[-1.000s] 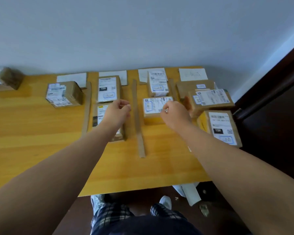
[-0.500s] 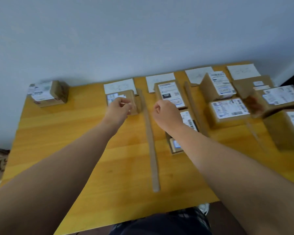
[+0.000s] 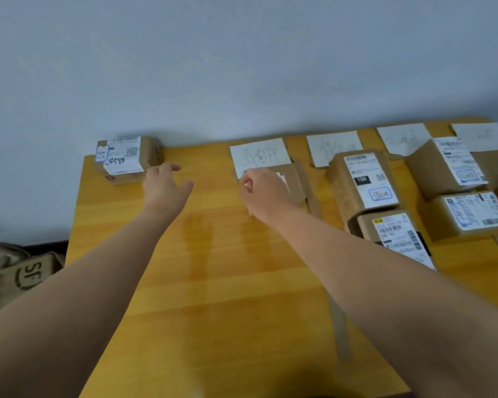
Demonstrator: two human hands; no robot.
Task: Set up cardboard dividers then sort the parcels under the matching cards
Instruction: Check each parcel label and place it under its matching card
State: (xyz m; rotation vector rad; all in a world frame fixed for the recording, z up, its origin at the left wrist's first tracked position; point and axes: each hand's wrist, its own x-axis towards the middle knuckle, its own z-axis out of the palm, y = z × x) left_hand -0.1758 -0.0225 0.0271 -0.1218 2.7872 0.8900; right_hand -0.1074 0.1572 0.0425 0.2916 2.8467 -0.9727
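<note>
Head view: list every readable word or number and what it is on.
"SF": box on the floor.
"4588": label of the far-left parcel.
"15N": black patch on another parcel's label.
Handwritten cards and the labels' fine print: too blurred to read.

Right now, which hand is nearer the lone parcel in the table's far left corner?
Left. The left hand, fingers spread, is just right of the corner parcel, almost at it. The right hand is farther right, fingers curled, at a second parcel below the leftmost card.
</note>
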